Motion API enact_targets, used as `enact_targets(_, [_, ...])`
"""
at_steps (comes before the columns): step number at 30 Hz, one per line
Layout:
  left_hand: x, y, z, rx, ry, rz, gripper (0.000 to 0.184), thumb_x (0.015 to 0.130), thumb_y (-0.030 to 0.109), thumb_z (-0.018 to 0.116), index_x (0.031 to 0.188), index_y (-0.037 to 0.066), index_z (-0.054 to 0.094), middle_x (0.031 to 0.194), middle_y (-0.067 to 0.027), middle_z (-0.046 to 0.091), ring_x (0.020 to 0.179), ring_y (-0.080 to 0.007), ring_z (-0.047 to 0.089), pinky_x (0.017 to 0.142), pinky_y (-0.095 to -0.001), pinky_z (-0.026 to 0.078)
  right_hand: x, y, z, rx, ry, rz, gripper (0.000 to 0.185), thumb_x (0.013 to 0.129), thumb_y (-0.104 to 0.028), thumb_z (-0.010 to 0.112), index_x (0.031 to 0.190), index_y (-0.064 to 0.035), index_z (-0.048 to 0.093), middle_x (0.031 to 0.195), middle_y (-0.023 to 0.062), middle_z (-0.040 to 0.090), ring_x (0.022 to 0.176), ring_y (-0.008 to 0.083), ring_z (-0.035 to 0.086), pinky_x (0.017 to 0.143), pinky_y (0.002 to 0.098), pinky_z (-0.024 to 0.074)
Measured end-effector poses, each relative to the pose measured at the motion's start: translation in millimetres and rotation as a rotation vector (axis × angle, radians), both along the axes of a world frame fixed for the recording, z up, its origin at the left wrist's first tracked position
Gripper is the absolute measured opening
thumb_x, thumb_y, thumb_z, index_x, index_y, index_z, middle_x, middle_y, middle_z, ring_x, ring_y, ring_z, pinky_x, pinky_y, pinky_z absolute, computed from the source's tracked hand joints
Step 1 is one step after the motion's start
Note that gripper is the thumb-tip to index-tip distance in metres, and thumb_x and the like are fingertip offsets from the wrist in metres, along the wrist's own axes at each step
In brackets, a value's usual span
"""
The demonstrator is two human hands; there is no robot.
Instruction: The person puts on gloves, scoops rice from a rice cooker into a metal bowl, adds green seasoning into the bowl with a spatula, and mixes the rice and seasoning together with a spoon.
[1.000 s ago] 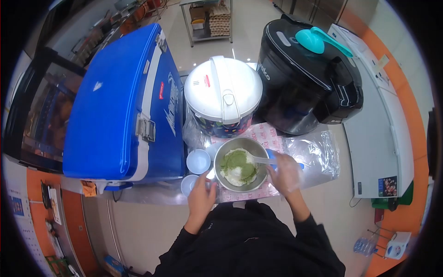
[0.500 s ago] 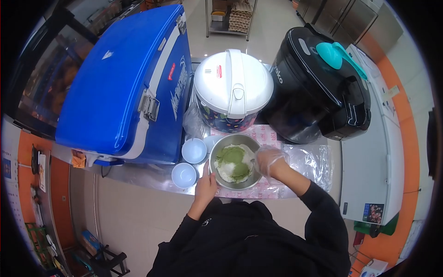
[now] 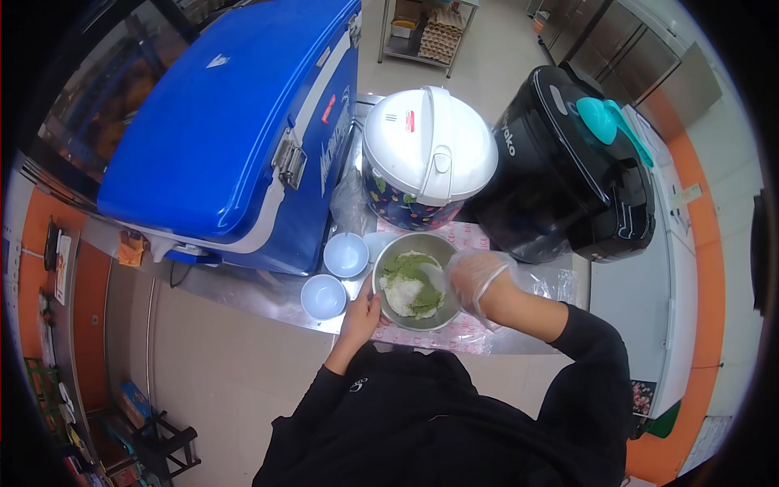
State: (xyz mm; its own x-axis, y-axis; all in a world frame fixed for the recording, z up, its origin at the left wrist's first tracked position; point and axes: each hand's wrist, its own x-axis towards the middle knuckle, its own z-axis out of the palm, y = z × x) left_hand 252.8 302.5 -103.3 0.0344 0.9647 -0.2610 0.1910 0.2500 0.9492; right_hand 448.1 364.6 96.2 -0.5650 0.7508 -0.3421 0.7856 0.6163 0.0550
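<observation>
A metal bowl (image 3: 415,241) stands on the counter in front of me, holding green powder (image 3: 403,265) and white powder (image 3: 401,295), partly mixed. My left hand (image 3: 361,315) grips the bowl's left rim, fingers closed on it. At the right rim is my right hand (image 3: 479,280), in a clear plastic glove, with its fingers curled down towards the powder. A pale, blurred tool seems to reach from it into the bowl, but its kind is hidden. Two light blue bowls, a farther one (image 3: 346,255) and a nearer one (image 3: 324,297), sit left of the metal bowl.
A big blue cooler box (image 3: 219,122) fills the left of the counter. Behind the bowl stands a white-lidded rice cooker (image 3: 406,146). A large black appliance (image 3: 535,162) is at the right, with a turquoise ladle (image 3: 598,122) on its lid. Pink-printed paper (image 3: 438,339) lies under the bowl.
My right hand has shifted slightly at the bowl's right side. The powder has been stirred, with the green and white now arranged differently. The camera view has tilted slightly; my left hand still holds the rim.
</observation>
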Motion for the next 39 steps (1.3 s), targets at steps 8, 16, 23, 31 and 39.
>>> enact_targets(8, [-4, 1, -7, 0.014, -0.007, -0.006, 0.052, 0.095, 0.013, 0.040, 0.142, 0.007, 0.022, 0.062, -0.0135, 0.062, 0.056, -0.0198, 0.065, 0.053, -0.0289, 0.051, -25, -56, -127, 0.025, -0.072, 0.039, 0.018, 0.079, -0.012, 0.054, 0.090, -0.0020, 0.064, 0.078, 0.0143, 0.066, 0.074, 0.0275, 0.066, 0.061, 0.0393, 0.0522])
enact_targets(16, [-4, -1, -3, -0.003, -0.041, 0.006, 0.052, 0.094, 0.014, 0.042, 0.143, 0.012, 0.023, 0.063, -0.0130, 0.062, 0.058, -0.0187, 0.065, 0.054, -0.0287, 0.051, 1, -15, -49, 0.020, -0.027, -0.034, 0.015, 0.077, -0.012, 0.053, 0.085, -0.0024, 0.062, 0.075, 0.0162, 0.064, 0.069, 0.0288, 0.065, 0.059, 0.0404, 0.0508])
enact_targets(23, [-4, 0, -12, 0.017, -0.126, 0.007, 0.054, 0.094, 0.015, 0.043, 0.144, 0.013, 0.022, 0.063, -0.0108, 0.062, 0.055, -0.0148, 0.062, 0.051, -0.0271, 0.047, 2, -4, -80, 0.027, -0.113, 0.022, 0.014, 0.075, -0.011, 0.056, 0.079, -0.0019, 0.066, 0.079, 0.0155, 0.066, 0.076, 0.0285, 0.066, 0.063, 0.0380, 0.0516])
enact_targets(31, [-5, -2, -9, 0.038, -0.104, -0.020, 0.055, 0.095, 0.014, 0.042, 0.144, 0.013, 0.019, 0.064, -0.0108, 0.061, 0.056, -0.0144, 0.062, 0.051, -0.0265, 0.048, 30, 22, -82, 0.129, 0.003, -0.060, 0.015, 0.079, -0.014, 0.054, 0.080, -0.0058, 0.066, 0.077, 0.0184, 0.065, 0.072, 0.0323, 0.065, 0.061, 0.0422, 0.0501])
enact_targets(39, [-2, -7, -5, -0.028, -0.124, -0.040, 0.055, 0.096, 0.014, 0.038, 0.145, 0.015, 0.015, 0.067, -0.0107, 0.063, 0.061, -0.0167, 0.066, 0.051, -0.0256, 0.049, -7, -32, -86, -0.089, -0.130, -0.043, 0.014, 0.079, -0.009, 0.054, 0.082, -0.0004, 0.064, 0.078, 0.0151, 0.066, 0.073, 0.0291, 0.066, 0.062, 0.0405, 0.0518])
